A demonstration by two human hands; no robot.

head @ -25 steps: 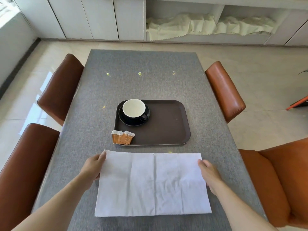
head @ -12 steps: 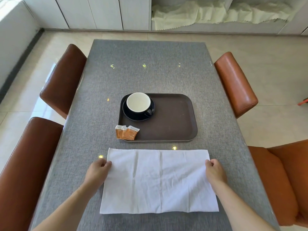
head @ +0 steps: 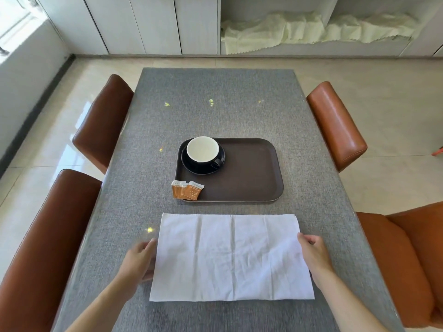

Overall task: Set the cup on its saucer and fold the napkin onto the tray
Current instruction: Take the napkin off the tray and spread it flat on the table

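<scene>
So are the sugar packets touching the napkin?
Apart. The head view shows a strip of bare grey table between the sugar packets at the tray's near left corner and the napkin's far edge.

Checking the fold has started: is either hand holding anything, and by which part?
Both hands are at the napkin: left hand at its left edge, right hand at its right edge. Whether they grip it cannot be told.

Black cup (head: 202,150) upright on saucer (head: 191,165) in brown tray (head: 251,173), white napkin (head: 231,257) flat before it
</scene>
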